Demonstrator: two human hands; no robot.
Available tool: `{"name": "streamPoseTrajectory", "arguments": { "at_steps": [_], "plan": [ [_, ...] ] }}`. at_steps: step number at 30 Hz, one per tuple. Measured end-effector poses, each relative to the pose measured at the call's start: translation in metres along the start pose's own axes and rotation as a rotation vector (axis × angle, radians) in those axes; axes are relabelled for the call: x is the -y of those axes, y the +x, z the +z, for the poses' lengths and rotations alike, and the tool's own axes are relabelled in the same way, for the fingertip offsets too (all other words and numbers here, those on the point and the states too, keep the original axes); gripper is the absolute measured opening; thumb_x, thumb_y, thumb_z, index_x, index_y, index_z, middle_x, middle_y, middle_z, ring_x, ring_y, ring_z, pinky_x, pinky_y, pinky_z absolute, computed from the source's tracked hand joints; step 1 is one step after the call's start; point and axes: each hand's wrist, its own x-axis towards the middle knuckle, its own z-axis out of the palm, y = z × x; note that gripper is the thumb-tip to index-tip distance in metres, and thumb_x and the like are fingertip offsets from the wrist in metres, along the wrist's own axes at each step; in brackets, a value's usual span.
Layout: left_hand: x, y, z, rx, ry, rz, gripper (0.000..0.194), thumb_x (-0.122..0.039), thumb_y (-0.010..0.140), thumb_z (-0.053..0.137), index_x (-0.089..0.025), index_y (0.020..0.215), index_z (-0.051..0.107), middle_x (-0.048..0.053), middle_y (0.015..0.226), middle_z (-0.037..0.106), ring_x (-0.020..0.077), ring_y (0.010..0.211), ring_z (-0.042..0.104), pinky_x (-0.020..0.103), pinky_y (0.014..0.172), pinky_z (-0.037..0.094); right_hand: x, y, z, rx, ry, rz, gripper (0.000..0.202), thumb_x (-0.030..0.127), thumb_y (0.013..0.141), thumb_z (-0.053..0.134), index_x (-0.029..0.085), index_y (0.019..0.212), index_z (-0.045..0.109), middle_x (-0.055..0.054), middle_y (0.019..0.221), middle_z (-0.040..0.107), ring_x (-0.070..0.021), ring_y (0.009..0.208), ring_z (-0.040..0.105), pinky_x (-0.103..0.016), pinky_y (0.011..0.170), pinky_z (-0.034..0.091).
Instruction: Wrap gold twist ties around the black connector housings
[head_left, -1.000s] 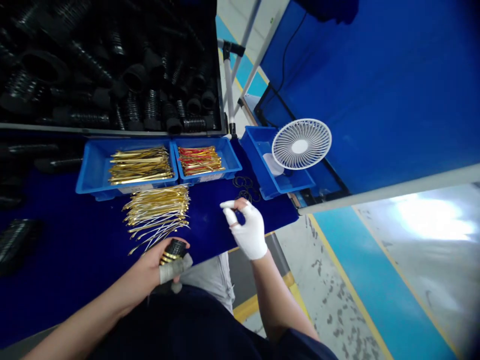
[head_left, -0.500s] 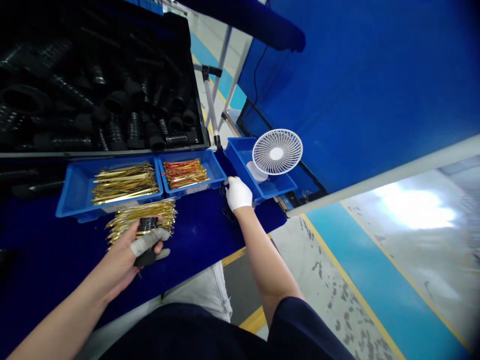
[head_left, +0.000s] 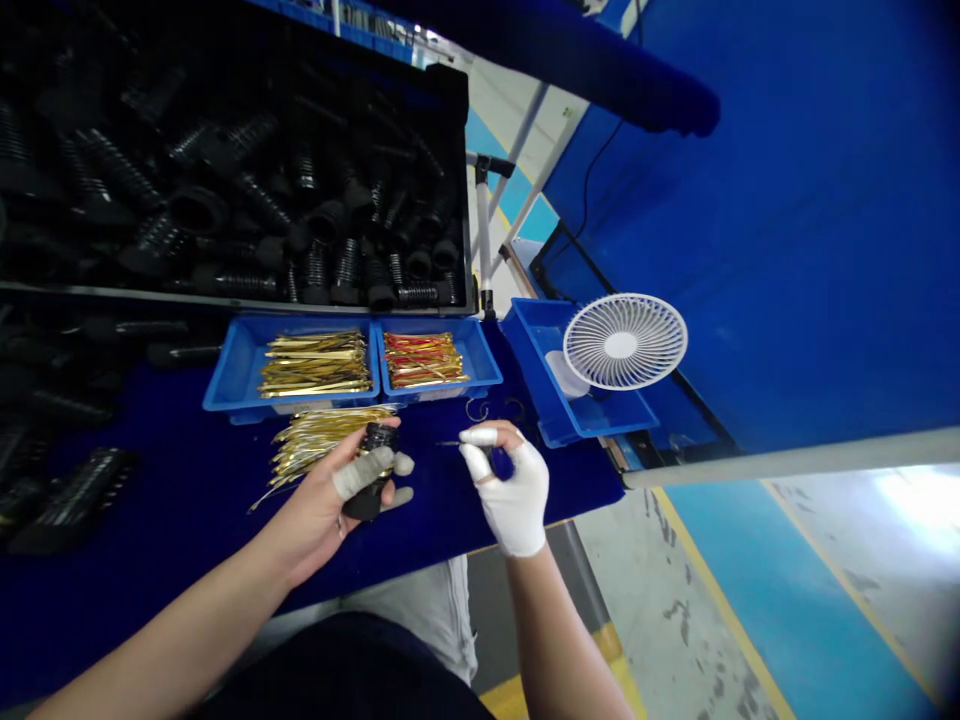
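Note:
My left hand [head_left: 330, 510], with grey finger covers, is wrapped round a black ribbed part [head_left: 367, 500] above the blue table. Just behind it lies a pile of gold strips [head_left: 307, 440]. My right hand [head_left: 514, 485], in a white glove with bare fingertips, pinches a small thin dark tool [head_left: 450, 443] that points left toward the black part. The two are apart. Behind my right hand, small dark rings [head_left: 477, 409] rest on the cloth.
A blue tray [head_left: 225, 385] holds gold strips; another blue tray [head_left: 487, 365] holds red and gold ones. Behind stands a large black crate [head_left: 469, 200] of ribbed parts. A white fan [head_left: 626, 342] stands over a blue bin [head_left: 544, 410] at right.
My right hand has come back from beside the trays toward my left hand, now with the thin tool in its fingers. My left hand still holds the black part. The view has shifted left.

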Motion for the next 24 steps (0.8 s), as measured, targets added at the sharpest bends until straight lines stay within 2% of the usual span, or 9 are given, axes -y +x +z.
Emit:
{"name": "streamPoseTrajectory", "arguments": {
  "at_steps": [3, 5, 7, 12, 15, 18, 20, 21, 24],
  "plan": [
    [0.003, -0.001, 0.003, -0.036, 0.229, 0.198, 0.066, -0.036, 0.083, 0.078, -0.031, 0.143, 0.051, 0.005, 0.137, 0.060, 0.0210, 0.113, 0.061, 0.041, 0.110, 0.043, 0.021, -0.011, 0.016, 0.031, 0.085, -0.150, 0.023, 0.007, 0.084, 0.069, 0.025, 0.098, 0.067, -0.001, 0.091, 0.070, -0.0162, 0.084, 0.068, -0.031, 0.077, 0.054],
    [0.006, -0.001, 0.001, -0.030, 0.344, 0.309, 0.068, -0.036, 0.084, 0.077, -0.029, 0.145, 0.049, 0.006, 0.152, 0.048, 0.0267, 0.138, 0.045, 0.042, 0.119, 0.031, 0.027, -0.015, 0.023, 0.060, 0.052, -0.224, 0.031, 0.004, 0.082, 0.069, 0.027, 0.103, 0.067, -0.001, 0.092, 0.071, -0.0161, 0.084, 0.069, -0.031, 0.076, 0.055],
    [0.008, 0.000, -0.001, -0.013, 0.409, 0.371, 0.068, -0.037, 0.086, 0.075, -0.027, 0.147, 0.046, 0.006, 0.158, 0.042, 0.0278, 0.147, 0.034, 0.042, 0.122, 0.024, 0.029, -0.016, 0.027, 0.085, 0.007, -0.256, 0.034, 0.004, 0.082, 0.069, 0.028, 0.105, 0.066, -0.002, 0.092, 0.072, -0.0167, 0.083, 0.069, -0.032, 0.075, 0.055],
    [0.011, 0.001, -0.008, 0.004, 0.506, 0.437, 0.066, -0.037, 0.088, 0.071, -0.027, 0.148, 0.046, 0.007, 0.160, 0.041, 0.0281, 0.149, 0.033, 0.041, 0.122, 0.024, 0.028, -0.017, 0.033, 0.158, -0.082, -0.251, 0.024, 0.010, 0.086, 0.063, 0.028, 0.102, 0.066, -0.004, 0.090, 0.072, -0.0195, 0.082, 0.069, -0.035, 0.074, 0.054],
    [0.007, -0.002, -0.009, -0.034, 0.558, 0.457, 0.057, -0.038, 0.089, 0.069, -0.026, 0.143, 0.055, 0.007, 0.155, 0.048, 0.0306, 0.145, 0.039, 0.041, 0.120, 0.029, 0.028, -0.018, 0.036, 0.190, -0.040, -0.110, 0.014, 0.014, 0.087, 0.064, 0.025, 0.095, 0.067, -0.003, 0.087, 0.071, -0.0190, 0.081, 0.068, -0.034, 0.075, 0.054],
    [0.000, -0.009, -0.006, 0.064, 0.550, 0.360, 0.057, -0.043, 0.092, 0.063, -0.027, 0.146, 0.053, 0.010, 0.146, 0.056, 0.0311, 0.113, 0.064, 0.041, 0.096, 0.050, 0.029, -0.016, 0.036, 0.245, 0.134, 0.140, 0.024, 0.025, 0.082, 0.075, 0.023, 0.105, 0.066, -0.003, 0.097, 0.073, -0.0198, 0.089, 0.070, -0.034, 0.083, 0.055],
    [-0.002, -0.014, -0.004, 0.138, 0.536, 0.294, 0.062, -0.049, 0.094, 0.058, -0.028, 0.151, 0.046, 0.012, 0.139, 0.061, 0.0268, 0.088, 0.068, 0.039, 0.079, 0.054, 0.033, -0.013, 0.034, 0.345, 0.280, 0.212, 0.040, 0.033, 0.081, 0.077, 0.023, 0.118, 0.065, -0.004, 0.109, 0.073, -0.0214, 0.098, 0.070, -0.035, 0.091, 0.055],
    [-0.002, -0.016, -0.002, 0.132, 0.547, 0.301, 0.064, -0.051, 0.094, 0.057, -0.029, 0.153, 0.043, 0.012, 0.139, 0.061, 0.0271, 0.088, 0.068, 0.039, 0.080, 0.054, 0.035, -0.012, 0.034, 0.382, 0.338, 0.211, 0.044, 0.035, 0.082, 0.076, 0.023, 0.123, 0.064, -0.005, 0.113, 0.073, -0.0217, 0.101, 0.070, -0.036, 0.094, 0.054],
    [0.006, -0.018, 0.000, -0.003, 0.552, 0.405, 0.075, -0.057, 0.088, 0.063, -0.029, 0.155, 0.041, 0.010, 0.147, 0.055, 0.0325, 0.118, 0.061, 0.039, 0.099, 0.049, 0.040, -0.007, 0.033, 0.419, 0.421, 0.153, 0.049, 0.042, 0.077, 0.081, 0.024, 0.121, 0.069, -0.004, 0.109, 0.072, -0.0215, 0.100, 0.069, -0.035, 0.094, 0.054]
  ]
}}
